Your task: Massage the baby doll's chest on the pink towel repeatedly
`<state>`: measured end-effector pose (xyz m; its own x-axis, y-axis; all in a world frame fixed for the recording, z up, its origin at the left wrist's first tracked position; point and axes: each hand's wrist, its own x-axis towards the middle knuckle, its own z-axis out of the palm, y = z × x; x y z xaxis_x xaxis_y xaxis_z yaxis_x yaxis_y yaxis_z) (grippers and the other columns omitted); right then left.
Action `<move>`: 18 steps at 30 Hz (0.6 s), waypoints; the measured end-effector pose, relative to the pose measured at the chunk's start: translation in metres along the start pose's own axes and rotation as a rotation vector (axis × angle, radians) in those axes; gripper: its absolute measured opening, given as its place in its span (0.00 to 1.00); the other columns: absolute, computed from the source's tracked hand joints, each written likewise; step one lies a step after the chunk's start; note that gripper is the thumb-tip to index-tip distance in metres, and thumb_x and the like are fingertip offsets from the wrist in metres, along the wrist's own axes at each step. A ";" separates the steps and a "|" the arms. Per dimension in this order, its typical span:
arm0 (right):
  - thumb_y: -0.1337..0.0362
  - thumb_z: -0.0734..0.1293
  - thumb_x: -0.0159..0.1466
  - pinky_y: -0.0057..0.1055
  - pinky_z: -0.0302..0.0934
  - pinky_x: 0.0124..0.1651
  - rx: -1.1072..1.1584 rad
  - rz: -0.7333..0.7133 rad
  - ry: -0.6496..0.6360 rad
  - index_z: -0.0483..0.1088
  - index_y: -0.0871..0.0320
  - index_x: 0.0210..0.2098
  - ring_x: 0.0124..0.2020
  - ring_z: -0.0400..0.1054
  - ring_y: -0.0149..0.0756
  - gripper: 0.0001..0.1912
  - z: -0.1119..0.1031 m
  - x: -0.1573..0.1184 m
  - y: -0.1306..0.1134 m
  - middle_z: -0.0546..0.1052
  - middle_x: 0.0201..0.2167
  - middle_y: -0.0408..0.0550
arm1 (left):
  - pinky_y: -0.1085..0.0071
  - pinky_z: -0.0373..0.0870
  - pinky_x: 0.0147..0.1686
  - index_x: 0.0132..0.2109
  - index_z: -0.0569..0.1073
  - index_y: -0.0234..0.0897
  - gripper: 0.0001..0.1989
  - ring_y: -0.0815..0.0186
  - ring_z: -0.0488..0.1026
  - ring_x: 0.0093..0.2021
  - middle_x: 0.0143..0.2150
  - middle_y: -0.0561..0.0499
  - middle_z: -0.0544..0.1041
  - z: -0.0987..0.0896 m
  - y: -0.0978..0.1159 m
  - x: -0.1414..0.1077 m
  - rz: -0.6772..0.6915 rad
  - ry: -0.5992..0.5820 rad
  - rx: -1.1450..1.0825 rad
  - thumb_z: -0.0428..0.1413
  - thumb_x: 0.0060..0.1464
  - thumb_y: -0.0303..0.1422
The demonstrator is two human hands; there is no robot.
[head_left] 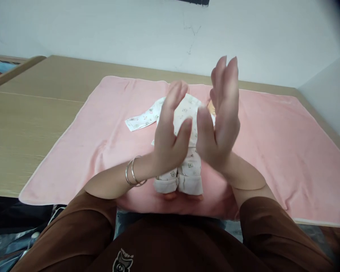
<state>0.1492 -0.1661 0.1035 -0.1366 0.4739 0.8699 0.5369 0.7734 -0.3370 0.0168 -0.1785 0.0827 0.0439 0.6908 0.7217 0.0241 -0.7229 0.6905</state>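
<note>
A pale wall (102,34) with thin, dark scratchy lines (198,30) rises behind the wood-grained tabletop (31,128), meeting a side wall (331,90) at right. A dark strip (200,2) shows up top; a wooden rim (17,72) stands far left.

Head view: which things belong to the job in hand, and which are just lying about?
Likely in the job: doll, printed top, printed trousers, pink blanket.

Apparently just about: blue item, far left; dark material, lower left.
</note>
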 end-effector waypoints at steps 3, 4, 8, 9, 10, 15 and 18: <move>0.50 0.46 0.77 0.34 0.52 0.78 -0.117 0.184 -0.043 0.52 0.65 0.75 0.78 0.53 0.39 0.36 0.031 0.011 0.054 0.61 0.76 0.52 | 0.55 0.60 0.76 0.68 0.60 0.38 0.27 0.56 0.64 0.74 0.73 0.37 0.67 -0.009 -0.063 0.030 -0.015 0.032 0.195 0.52 0.69 0.45; 0.48 0.45 0.77 0.34 0.52 0.78 -0.147 0.234 -0.146 0.56 0.68 0.74 0.76 0.57 0.41 0.38 0.042 0.011 0.070 0.65 0.74 0.52 | 0.54 0.58 0.77 0.68 0.63 0.40 0.27 0.54 0.63 0.75 0.73 0.39 0.67 -0.013 -0.087 0.038 -0.105 0.041 0.242 0.53 0.68 0.46; 0.59 0.53 0.76 0.45 0.53 0.78 -0.275 0.284 -0.539 0.68 0.72 0.67 0.75 0.59 0.48 0.29 0.082 -0.002 0.101 0.67 0.71 0.62 | 0.47 0.50 0.78 0.66 0.67 0.38 0.25 0.50 0.64 0.75 0.71 0.37 0.71 -0.023 -0.163 0.047 -0.364 0.054 0.396 0.55 0.67 0.41; 0.64 0.56 0.75 0.50 0.51 0.79 -0.317 0.284 -0.601 0.69 0.72 0.66 0.76 0.57 0.51 0.26 0.088 -0.005 0.101 0.66 0.72 0.65 | 0.47 0.49 0.79 0.66 0.68 0.37 0.24 0.50 0.64 0.75 0.71 0.37 0.71 -0.023 -0.172 0.045 -0.391 0.041 0.436 0.53 0.67 0.40; 0.67 0.57 0.74 0.54 0.48 0.79 -0.353 0.287 -0.636 0.69 0.72 0.65 0.77 0.55 0.54 0.25 0.092 -0.008 0.099 0.65 0.72 0.66 | 0.47 0.48 0.79 0.65 0.69 0.35 0.23 0.50 0.63 0.75 0.71 0.37 0.71 -0.022 -0.177 0.043 -0.405 0.023 0.475 0.51 0.68 0.38; 0.69 0.55 0.73 0.61 0.41 0.80 -0.340 0.324 -0.719 0.64 0.68 0.70 0.79 0.48 0.55 0.28 0.094 -0.001 0.106 0.59 0.76 0.63 | 0.48 0.48 0.79 0.65 0.71 0.28 0.25 0.48 0.61 0.77 0.71 0.34 0.72 -0.013 -0.173 0.031 -0.381 -0.051 0.586 0.43 0.70 0.35; 0.64 0.56 0.74 0.62 0.41 0.79 -0.314 0.405 -0.698 0.64 0.64 0.71 0.79 0.47 0.56 0.28 0.093 0.007 0.130 0.57 0.77 0.59 | 0.47 0.47 0.79 0.66 0.71 0.27 0.26 0.48 0.58 0.78 0.73 0.32 0.68 -0.012 -0.172 0.028 -0.354 -0.079 0.612 0.44 0.70 0.37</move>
<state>0.1405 -0.0233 0.0320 -0.3103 0.9173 0.2496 0.8456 0.3863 -0.3684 0.0022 -0.0342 -0.0152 0.0016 0.8993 0.4374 0.6060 -0.3487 0.7149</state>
